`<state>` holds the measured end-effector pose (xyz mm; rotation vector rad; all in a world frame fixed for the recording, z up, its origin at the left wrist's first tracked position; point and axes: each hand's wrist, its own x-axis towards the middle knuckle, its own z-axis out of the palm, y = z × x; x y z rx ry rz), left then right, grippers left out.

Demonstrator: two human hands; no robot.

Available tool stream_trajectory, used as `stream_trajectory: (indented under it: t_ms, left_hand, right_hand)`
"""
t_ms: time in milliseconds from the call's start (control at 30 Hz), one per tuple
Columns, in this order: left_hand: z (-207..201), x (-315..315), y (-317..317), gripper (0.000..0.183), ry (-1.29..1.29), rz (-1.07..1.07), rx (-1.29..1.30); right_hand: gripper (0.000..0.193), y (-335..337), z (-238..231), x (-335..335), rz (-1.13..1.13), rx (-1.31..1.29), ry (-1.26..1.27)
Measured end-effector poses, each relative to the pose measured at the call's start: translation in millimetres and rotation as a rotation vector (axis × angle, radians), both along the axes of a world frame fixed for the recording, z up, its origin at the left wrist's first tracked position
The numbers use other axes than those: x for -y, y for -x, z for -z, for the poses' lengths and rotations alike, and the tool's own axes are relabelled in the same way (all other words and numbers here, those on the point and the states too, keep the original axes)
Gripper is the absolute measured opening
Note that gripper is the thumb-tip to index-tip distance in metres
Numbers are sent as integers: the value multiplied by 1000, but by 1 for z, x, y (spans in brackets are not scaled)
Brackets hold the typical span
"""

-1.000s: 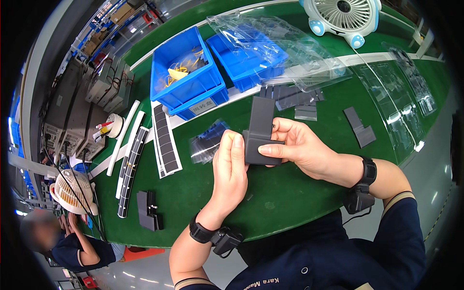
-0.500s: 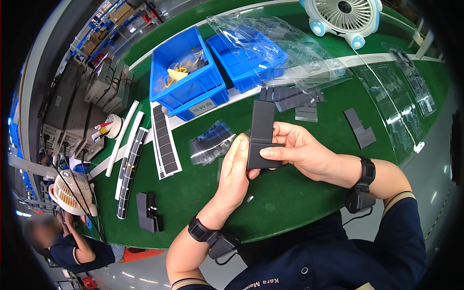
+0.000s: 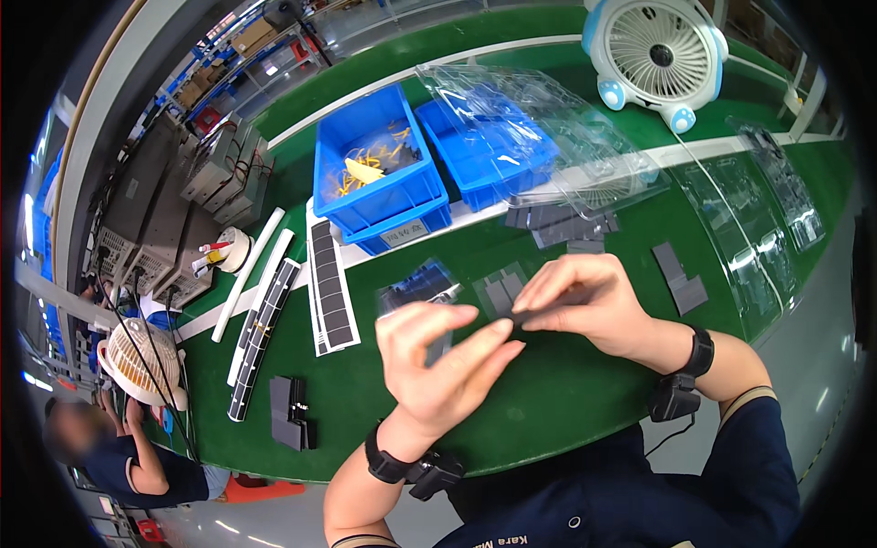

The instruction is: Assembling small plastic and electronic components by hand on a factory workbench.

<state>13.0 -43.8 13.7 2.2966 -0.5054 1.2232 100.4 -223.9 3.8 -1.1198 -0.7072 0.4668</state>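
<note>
My left hand point(image 3: 434, 370) is over the green table point(image 3: 365, 438), its fingers bent and spread, with nothing visible in them. Close by, my right hand point(image 3: 594, 306) has its thumb and fingertips pinched together near the left fingertips. A small dark bit shows at that pinch, but I cannot make out what it is. Just beyond the hands is a clear film with dark grey pieces point(image 3: 501, 290). Partly behind my left hand lies a stack of shiny dark film sheets point(image 3: 420, 285). An L-shaped black piece point(image 3: 680, 279) lies to the right.
Several black blocks point(image 3: 288, 413) stand at the left. Strips with black panels point(image 3: 331, 288) and white tubes point(image 3: 248, 274) lie behind them. Blue bins point(image 3: 379, 205), clear plastic trays point(image 3: 585, 155) and a fan point(image 3: 656, 55) are farther back. A co-worker point(image 3: 137, 457) sits at far left.
Both hands held a black L-shaped block between them; it no longer shows. My left hand has come off it and spread its fingers. The view has tilted slightly.
</note>
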Motion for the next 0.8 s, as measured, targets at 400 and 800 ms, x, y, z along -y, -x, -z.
stream_trajectory:
  t_ms: [400,800]
  left_hand:
    - [0,-1,12,32,-324,79,177]
    - [-10,-5,19,22,-441,-17,212]
  right_hand:
    - [7,-4,-14,3,366,1091,26]
    - [9,3,-24,11,426,1311,15]
